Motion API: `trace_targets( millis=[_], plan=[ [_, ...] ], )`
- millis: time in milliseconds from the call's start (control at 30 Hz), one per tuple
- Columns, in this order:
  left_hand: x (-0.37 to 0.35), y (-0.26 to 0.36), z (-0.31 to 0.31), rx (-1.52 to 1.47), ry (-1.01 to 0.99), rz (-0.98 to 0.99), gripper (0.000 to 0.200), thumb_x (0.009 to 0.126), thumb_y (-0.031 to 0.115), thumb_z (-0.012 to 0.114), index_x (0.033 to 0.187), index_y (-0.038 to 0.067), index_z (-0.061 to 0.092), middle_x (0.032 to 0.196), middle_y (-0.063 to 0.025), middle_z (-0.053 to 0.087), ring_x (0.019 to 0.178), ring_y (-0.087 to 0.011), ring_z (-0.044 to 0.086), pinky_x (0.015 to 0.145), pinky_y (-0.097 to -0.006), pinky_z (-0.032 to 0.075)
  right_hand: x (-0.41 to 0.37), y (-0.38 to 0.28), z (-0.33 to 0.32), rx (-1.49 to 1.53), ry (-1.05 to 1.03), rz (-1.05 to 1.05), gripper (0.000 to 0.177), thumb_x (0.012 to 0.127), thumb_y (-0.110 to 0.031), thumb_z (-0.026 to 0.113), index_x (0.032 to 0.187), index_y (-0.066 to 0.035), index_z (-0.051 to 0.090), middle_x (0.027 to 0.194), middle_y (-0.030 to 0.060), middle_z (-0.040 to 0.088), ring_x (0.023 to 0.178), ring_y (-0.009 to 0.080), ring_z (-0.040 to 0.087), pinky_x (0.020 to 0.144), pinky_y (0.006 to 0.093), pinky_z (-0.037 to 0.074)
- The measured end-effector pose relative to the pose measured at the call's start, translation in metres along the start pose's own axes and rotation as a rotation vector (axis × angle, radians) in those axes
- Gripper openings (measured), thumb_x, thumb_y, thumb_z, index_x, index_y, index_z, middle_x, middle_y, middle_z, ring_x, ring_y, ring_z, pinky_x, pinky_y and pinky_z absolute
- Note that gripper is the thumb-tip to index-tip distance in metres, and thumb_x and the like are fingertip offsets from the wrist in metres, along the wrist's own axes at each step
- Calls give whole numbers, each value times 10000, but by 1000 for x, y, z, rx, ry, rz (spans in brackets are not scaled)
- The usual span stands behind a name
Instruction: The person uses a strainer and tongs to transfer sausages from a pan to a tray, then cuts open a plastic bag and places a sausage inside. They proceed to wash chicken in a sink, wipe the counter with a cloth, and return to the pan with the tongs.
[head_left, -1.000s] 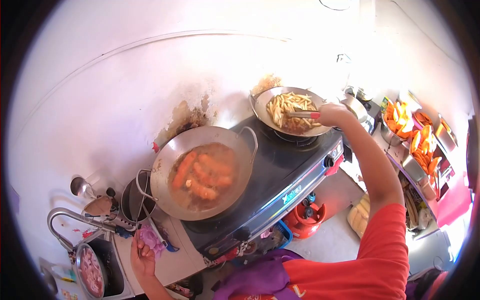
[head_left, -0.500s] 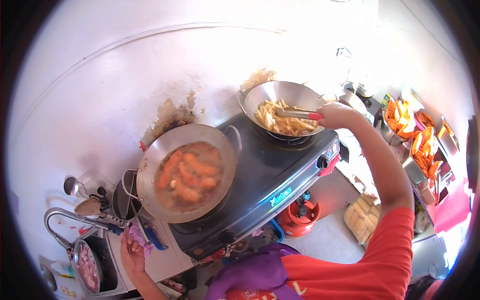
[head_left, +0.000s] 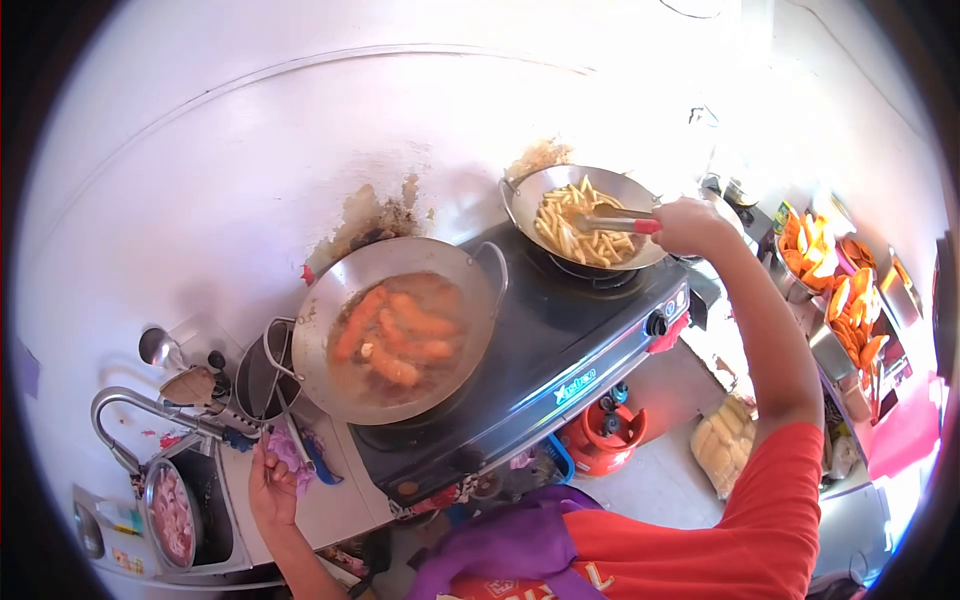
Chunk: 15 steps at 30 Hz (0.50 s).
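Gripping the red-handled tongs (head_left: 612,222), your right hand (head_left: 692,226) is closed around their handle end just above the right rim of the small wok (head_left: 535,188). The metal arms run leftward from your fingers (head_left: 668,222), and their tips sit among the french fries (head_left: 580,245) in that wok on the far burner of the gas stove (head_left: 570,345). Your left hand (head_left: 270,490) lies well apart, low on the counter (head_left: 330,510) between the stove and the sink (head_left: 215,535), with its fingers curled up against a pink cloth (head_left: 292,452); you cannot tell whether they pinch anything. A larger wok (head_left: 330,300) of sausages (head_left: 400,335) in oil stands on the near burner between your two hands.
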<state>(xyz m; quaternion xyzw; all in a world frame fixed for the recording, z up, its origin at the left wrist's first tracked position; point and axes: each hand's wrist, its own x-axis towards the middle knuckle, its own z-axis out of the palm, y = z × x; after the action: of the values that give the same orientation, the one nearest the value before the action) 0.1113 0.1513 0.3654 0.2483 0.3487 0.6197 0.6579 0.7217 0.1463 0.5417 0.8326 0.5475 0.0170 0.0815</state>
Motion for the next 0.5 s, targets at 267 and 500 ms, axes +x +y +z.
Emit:
trace_targets(
  millis=[267,500],
  plan=[
    [-4,-4,-6,528,24,69,514,869,142,542,1331,10,359,740,14,498,608,-67,461,533,-210,386,1,-40,28,-132,-12,-79,219,764,-177,525,860,-41,667,841,144,657,822,280,640,726,378,506],
    [4,-8,-31,1730,198,528,474,831,75,450,1292,-21,398,866,-237,583,758,-377,569,715,-418,447,-7,-4,6,-96,54,15,272,781,-263,547,918,-60,665,878,137,661,848,274,638,771,387,497]
  ],
)
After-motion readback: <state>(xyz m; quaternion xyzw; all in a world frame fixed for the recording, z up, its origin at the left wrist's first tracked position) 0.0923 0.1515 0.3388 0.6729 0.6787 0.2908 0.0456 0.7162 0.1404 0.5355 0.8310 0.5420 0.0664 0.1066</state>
